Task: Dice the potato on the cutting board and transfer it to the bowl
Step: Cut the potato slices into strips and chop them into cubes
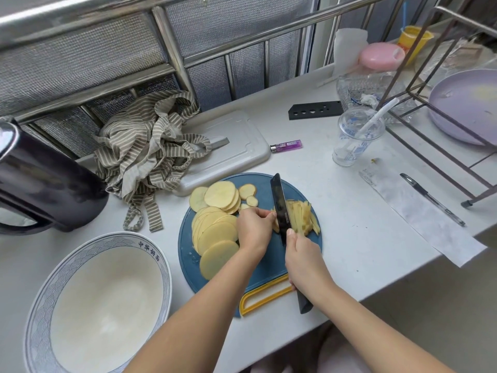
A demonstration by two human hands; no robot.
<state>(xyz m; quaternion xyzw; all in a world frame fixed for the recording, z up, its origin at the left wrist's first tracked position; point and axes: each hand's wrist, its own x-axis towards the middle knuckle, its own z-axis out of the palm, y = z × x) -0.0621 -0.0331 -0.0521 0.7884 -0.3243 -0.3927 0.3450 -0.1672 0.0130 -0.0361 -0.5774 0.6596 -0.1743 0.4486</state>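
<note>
A round blue cutting board (269, 261) with a yellow handle lies on the white counter. Yellow potato slices (216, 232) fan across its left half, and several cut strips (306, 215) lie to the right of the blade. My right hand (305, 258) grips the handle of a black knife (281, 208), whose blade stands on the board against a small stack of slices. My left hand (254, 228), fingers curled, holds that stack down just left of the blade. A large white bowl (98, 305) with a blue patterned rim sits empty at the lower left.
A dark kettle (40, 181) stands at the left, a striped cloth (149, 154) lies behind the board on a grey board (242, 146). A lighter (286, 145), plastic cup (355, 135), pen (433, 199), paper slip and metal rack with a lilac plate (468, 106) fill the right.
</note>
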